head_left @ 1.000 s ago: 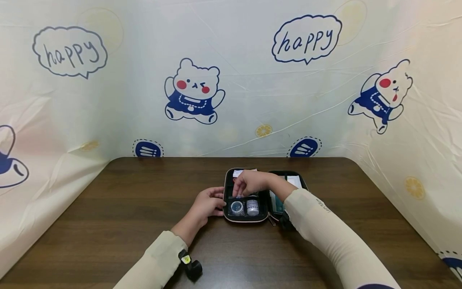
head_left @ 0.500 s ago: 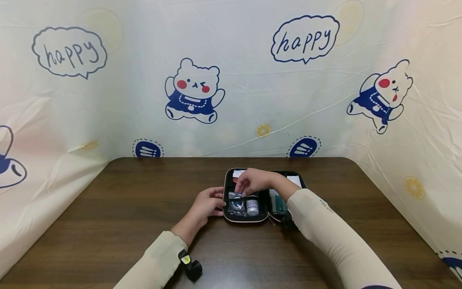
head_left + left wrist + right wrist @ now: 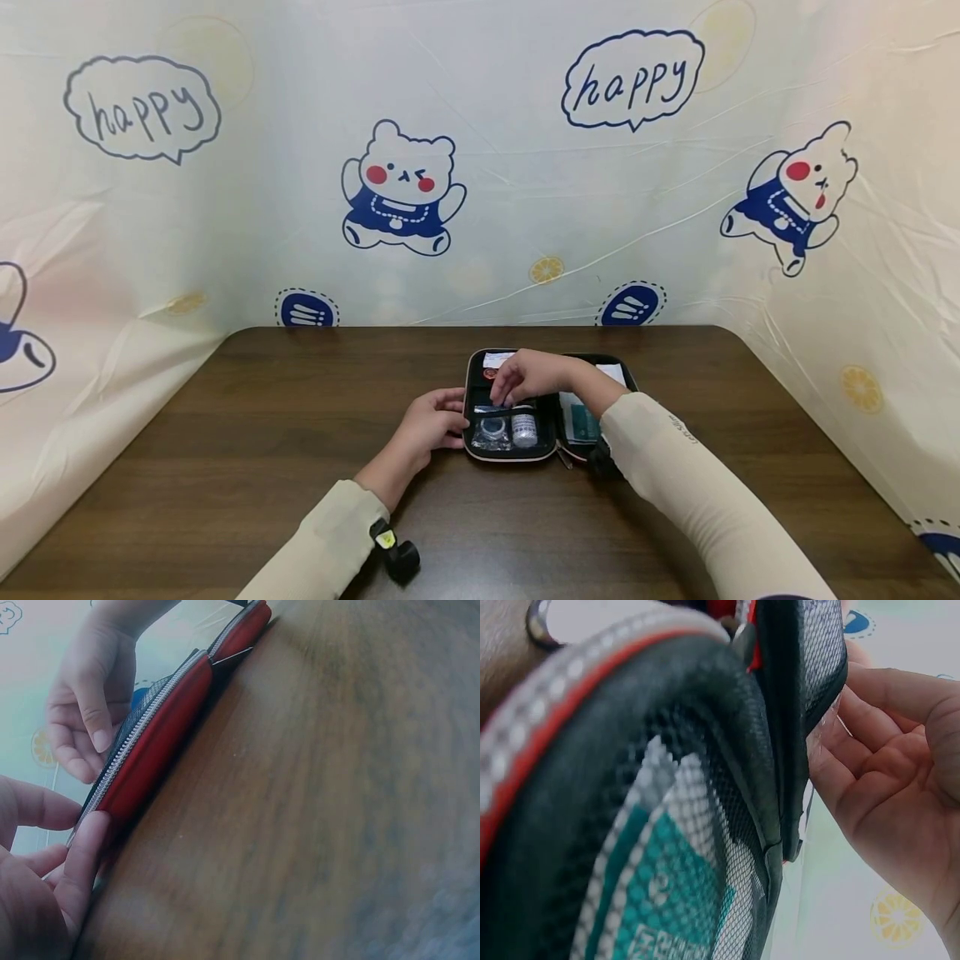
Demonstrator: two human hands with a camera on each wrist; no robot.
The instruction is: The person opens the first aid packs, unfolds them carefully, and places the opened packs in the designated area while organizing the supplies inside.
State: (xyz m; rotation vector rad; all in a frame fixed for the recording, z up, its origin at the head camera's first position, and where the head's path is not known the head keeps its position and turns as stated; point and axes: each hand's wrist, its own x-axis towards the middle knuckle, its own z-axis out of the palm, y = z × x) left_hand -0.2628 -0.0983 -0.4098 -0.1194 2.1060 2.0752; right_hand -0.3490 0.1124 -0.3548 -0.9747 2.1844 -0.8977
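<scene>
An unzipped red and black case (image 3: 512,457) lies spread flat on the table. My left hand (image 3: 429,427) holds its left edge; in the left wrist view thumb and finger (image 3: 84,844) sit on either side of the zip. Over the left half, my right hand (image 3: 528,375) has its fingers curled down, pinching the top of a clear plastic bag (image 3: 491,435) with a round item inside. Clear film (image 3: 821,742) shows at those fingertips in the right wrist view. Beside the bag, a white bottle (image 3: 524,429) lies under a black elastic strap (image 3: 487,413).
The case's right half has a mesh pocket with green and white packets (image 3: 664,877). A white and red packet (image 3: 495,361) lies at the back of the left half. Brown wooden table (image 3: 300,400) surrounds the case, with a printed curtain (image 3: 510,192) behind.
The plastic bag has come into view under the strap, lying over the front left pocket. My right hand has shifted slightly right; the left hand has kept its place.
</scene>
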